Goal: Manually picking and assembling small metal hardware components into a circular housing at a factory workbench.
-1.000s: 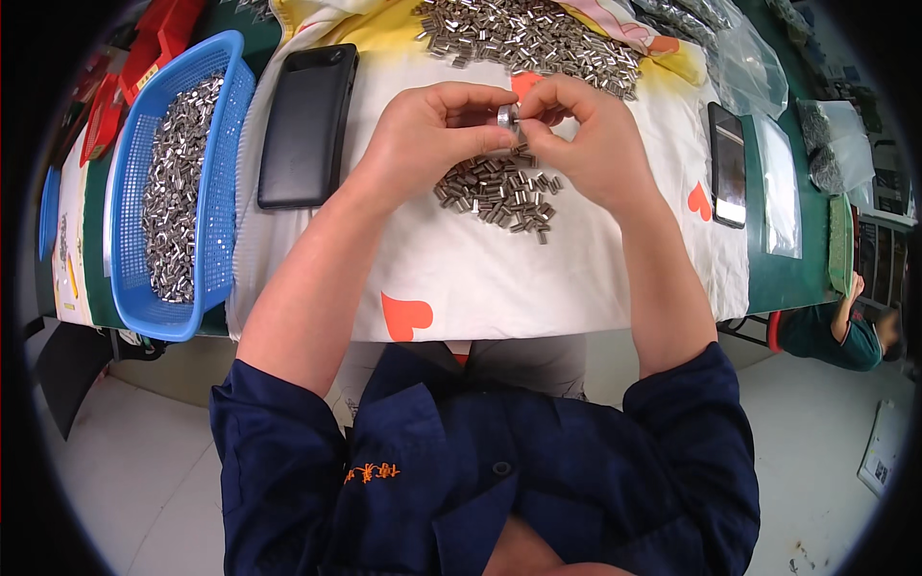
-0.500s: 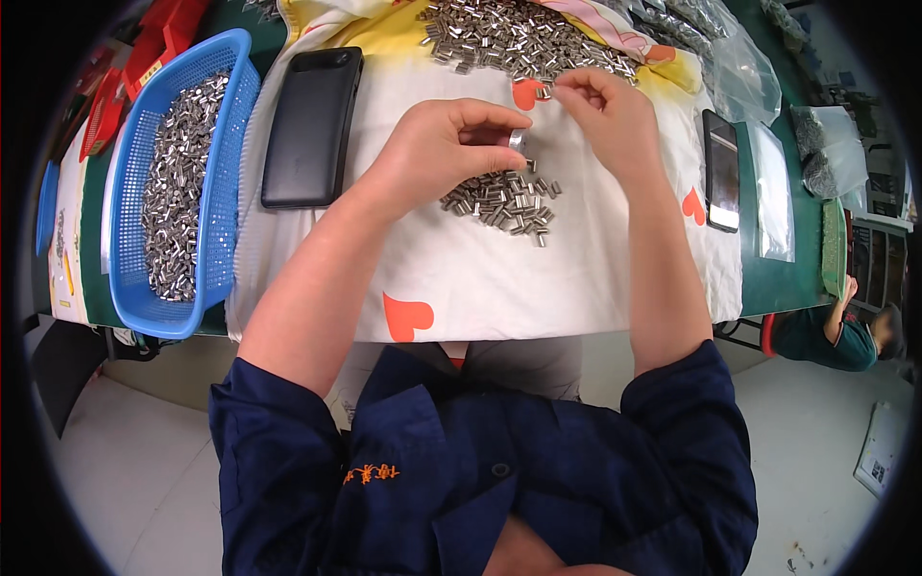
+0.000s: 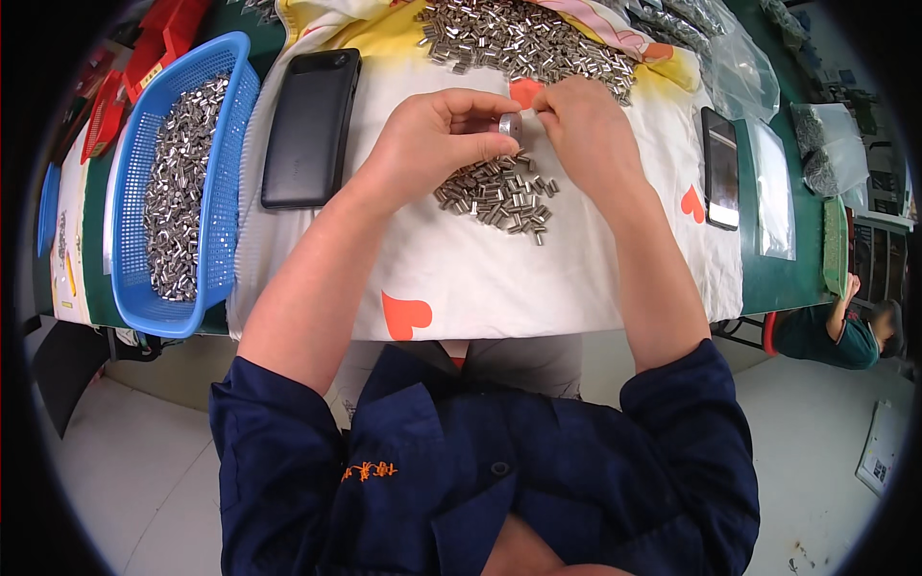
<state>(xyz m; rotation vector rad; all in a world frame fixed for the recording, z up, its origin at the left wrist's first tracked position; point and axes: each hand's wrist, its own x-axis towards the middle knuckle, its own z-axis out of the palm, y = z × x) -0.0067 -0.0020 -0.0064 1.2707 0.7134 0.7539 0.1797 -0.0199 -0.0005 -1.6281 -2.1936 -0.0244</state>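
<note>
One round metal piece (image 3: 510, 125) is held above the cloth, its rim gripped between the thumb and fingers of the left hand (image 3: 437, 136), which are parted only by its width. The thumb and forefinger of the right hand (image 3: 588, 132) are brought close together just beside it; whether anything small is pinched there cannot be told.

Two heaps of short metal cylinders are laid out, each too many to be counted: a small heap (image 3: 499, 200) just below the hands, and a far larger heap (image 3: 528, 43) beyond them. Both are spread on one white and yellow cloth (image 3: 567, 288), on which three red patches can be seen, two of them hearts.

At the left, one blue basket (image 3: 123, 240) is partly filled with similar metal pieces (image 3: 182, 192). Between it and the hands, one black rectangular case (image 3: 309, 130) is set down. At the right, one phone (image 3: 720, 171) is placed on the cloth's edge, with one flat clear bag (image 3: 772, 192) just beside it. Farther right, one co-worker (image 3: 836, 331) is partly seen.
</note>
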